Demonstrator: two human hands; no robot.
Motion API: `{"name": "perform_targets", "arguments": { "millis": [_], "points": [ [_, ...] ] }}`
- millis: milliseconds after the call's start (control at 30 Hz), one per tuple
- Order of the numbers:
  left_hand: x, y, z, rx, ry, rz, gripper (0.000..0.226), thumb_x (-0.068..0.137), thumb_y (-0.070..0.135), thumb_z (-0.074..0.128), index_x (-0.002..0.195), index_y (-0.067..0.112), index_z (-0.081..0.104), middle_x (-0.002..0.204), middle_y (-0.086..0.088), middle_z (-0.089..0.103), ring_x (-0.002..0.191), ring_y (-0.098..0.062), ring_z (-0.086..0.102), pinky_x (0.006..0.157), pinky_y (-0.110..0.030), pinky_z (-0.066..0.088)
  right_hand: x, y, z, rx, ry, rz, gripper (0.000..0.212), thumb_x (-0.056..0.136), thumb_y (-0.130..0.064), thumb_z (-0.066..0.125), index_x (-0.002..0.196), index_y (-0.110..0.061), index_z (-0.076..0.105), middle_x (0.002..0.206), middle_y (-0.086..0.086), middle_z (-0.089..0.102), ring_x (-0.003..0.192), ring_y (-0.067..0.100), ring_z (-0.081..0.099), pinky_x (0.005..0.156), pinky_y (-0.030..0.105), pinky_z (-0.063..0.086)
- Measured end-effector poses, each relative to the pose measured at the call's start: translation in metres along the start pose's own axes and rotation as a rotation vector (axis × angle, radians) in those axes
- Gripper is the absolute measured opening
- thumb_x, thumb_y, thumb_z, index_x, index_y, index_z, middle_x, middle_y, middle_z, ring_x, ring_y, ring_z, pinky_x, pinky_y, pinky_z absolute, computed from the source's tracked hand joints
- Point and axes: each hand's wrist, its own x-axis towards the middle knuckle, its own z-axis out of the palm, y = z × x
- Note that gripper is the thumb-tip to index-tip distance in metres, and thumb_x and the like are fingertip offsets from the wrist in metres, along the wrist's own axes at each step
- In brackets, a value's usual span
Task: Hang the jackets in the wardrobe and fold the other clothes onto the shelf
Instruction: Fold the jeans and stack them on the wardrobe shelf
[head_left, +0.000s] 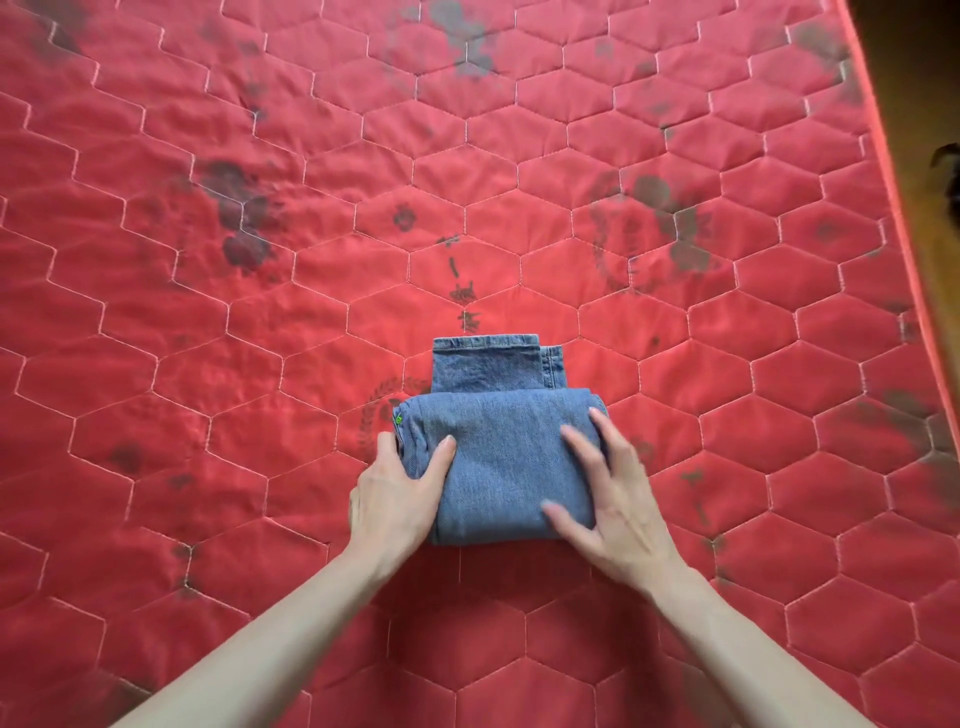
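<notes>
The left hand grips the left edge of the folded jeans: its thumb lies on top of the denim and its fingers curl around the side of the bundle. The right hand lies flat on the right part of the top fold, fingers straight and spread apart, the thumb stretched toward the near edge. The jeans are blue denim, folded into a compact block; the hemmed leg ends stick out from under the top fold on the far side, one hem slightly offset to the right of the other. A small green mark shows at the bundle's upper left corner. The bundle rests near the middle of a red quilted mattress stitched in a hexagon pattern, with faded dark printed motifs and smudges scattered over it. Along the right edge the mattress ends in a piped border, beyond which a dark brown floor shows.
</notes>
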Motion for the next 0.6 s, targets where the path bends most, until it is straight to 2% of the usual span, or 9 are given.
{"name": "perform_targets", "arguments": {
  "millis": [67,167,233,300,367,433,500,567,600],
  "points": [
    [0.002,0.002,-0.001,0.018,-0.067,-0.059,0.058,0.091,0.072,0.055,0.11,0.018,0.048,0.115,-0.018,0.071,0.113,-0.042,0.065,0.094,-0.045,0.048,-0.01,0.01,-0.006,0.016,-0.163,-0.097,0.103,0.079,-0.059,0.08,0.162,-0.018,0.034,0.173,0.015,0.004,0.16,0.029,0.015,0.127,0.041,0.023],
    [0.015,-0.007,-0.002,-0.084,-0.221,-0.135,0.072,0.081,0.083,0.059,0.117,0.021,0.054,0.121,-0.005,0.07,0.118,-0.032,0.065,0.102,-0.042,0.047,-0.012,0.022,-0.014,0.019,-0.264,-0.167,0.109,0.074,-0.036,0.086,0.165,-0.024,0.026,0.174,0.014,-0.004,0.161,0.028,0.011,0.125,0.038,0.028],
    [0.024,-0.015,-0.002,-0.238,-0.285,-0.162,0.087,0.063,0.091,0.063,0.12,0.025,0.063,0.118,0.005,0.074,0.114,-0.021,0.07,0.105,-0.043,0.051,-0.006,0.025,-0.023,0.059,-0.234,-0.175,0.101,0.074,-0.02,0.083,0.162,-0.021,0.033,0.174,0.008,0.008,0.159,0.024,0.023,0.123,0.034,0.033],
    [0.028,-0.017,-0.005,-0.411,-0.35,-0.251,0.085,0.058,0.077,0.073,0.124,0.024,0.065,0.117,0.003,0.076,0.103,-0.018,0.075,0.092,-0.041,0.06,0.0,0.026,-0.032,0.065,-0.165,-0.213,0.087,0.075,-0.022,0.083,0.154,-0.015,0.047,0.17,0.004,0.028,0.15,0.022,0.04,0.12,0.036,0.037],
    [0.024,-0.01,-0.014,-0.537,-0.448,-0.398,0.09,0.058,0.062,0.083,0.132,0.019,0.055,0.119,-0.006,0.074,0.096,-0.025,0.077,0.075,-0.044,0.065,0.007,0.021,-0.042,0.094,-0.088,-0.202,0.078,0.073,-0.026,0.083,0.145,-0.015,0.058,0.159,0.0,0.048,0.14,0.019,0.052,0.116,0.039,0.041],
    [0.027,-0.009,-0.018,-0.649,-0.526,-0.502,0.104,0.049,0.053,0.091,0.137,0.017,0.049,0.122,-0.015,0.073,0.095,-0.034,0.078,0.077,-0.06,0.063,0.012,0.013,-0.051,0.193,-0.001,-0.115,0.072,0.07,-0.029,0.081,0.139,-0.017,0.063,0.144,-0.006,0.061,0.131,0.015,0.058,0.111,0.042,0.043],
    [0.031,-0.008,-0.022,-0.783,-0.517,-0.56,0.108,0.043,0.048,0.092,0.137,0.017,0.049,0.125,-0.02,0.071,0.096,-0.038,0.077,0.081,-0.066,0.06,0.018,0.008,-0.056,0.244,0.043,-0.081,0.067,0.07,-0.034,0.08,0.134,-0.019,0.065,0.135,-0.008,0.065,0.124,0.011,0.061,0.111,0.035,0.042],
    [0.035,-0.009,-0.021,-0.782,-0.353,-0.532,0.102,0.044,0.054,0.086,0.132,0.015,0.053,0.128,-0.021,0.069,0.095,-0.033,0.075,0.084,-0.058,0.061,0.024,0.008,-0.057,0.258,0.018,-0.063,0.063,0.069,-0.035,0.083,0.129,-0.019,0.068,0.131,-0.007,0.066,0.124,0.011,0.06,0.111,0.032,0.041],
    [0.034,-0.008,-0.02,-0.691,-0.241,-0.46,0.098,0.048,0.059,0.082,0.131,0.017,0.054,0.133,-0.02,0.065,0.103,-0.031,0.071,0.092,-0.051,0.059,0.027,0.009,-0.056,0.251,-0.012,-0.064,0.063,0.069,-0.034,0.083,0.128,-0.018,0.068,0.131,-0.006,0.065,0.126,0.011,0.059,0.11,0.034,0.042]
  ]
}}
